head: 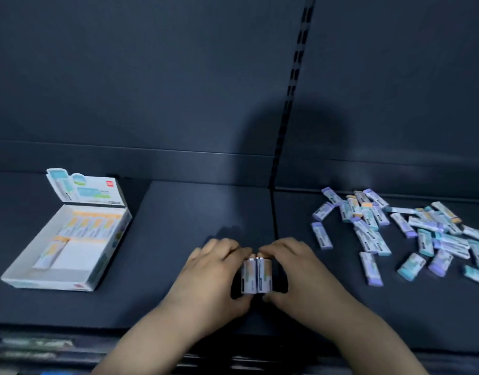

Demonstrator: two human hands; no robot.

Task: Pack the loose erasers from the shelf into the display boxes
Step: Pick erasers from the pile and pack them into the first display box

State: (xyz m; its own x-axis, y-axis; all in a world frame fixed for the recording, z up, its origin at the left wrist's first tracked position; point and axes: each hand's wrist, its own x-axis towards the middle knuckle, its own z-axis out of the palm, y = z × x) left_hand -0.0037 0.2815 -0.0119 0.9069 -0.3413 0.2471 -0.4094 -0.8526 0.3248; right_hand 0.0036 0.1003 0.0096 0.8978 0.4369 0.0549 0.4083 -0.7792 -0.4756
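Observation:
Two orange-banded erasers [256, 276] lie side by side on the dark shelf, pressed together between my hands. My left hand [216, 277] grips them from the left, my right hand [292, 272] from the right, fingers over their far ends and thumbs at the near ends. A white display box [47, 280] with its lid flap up sits at the left; a row of orange erasers fills its far end and one more lies beneath on the left. A heap of loose purple and teal erasers [406, 231] is spread at the right.
The dark shelf [178, 212] has a seam with a slotted upright [273, 207] running just behind my hands. Its front edge [70, 331] carries blurred price strips. The back panel rises behind.

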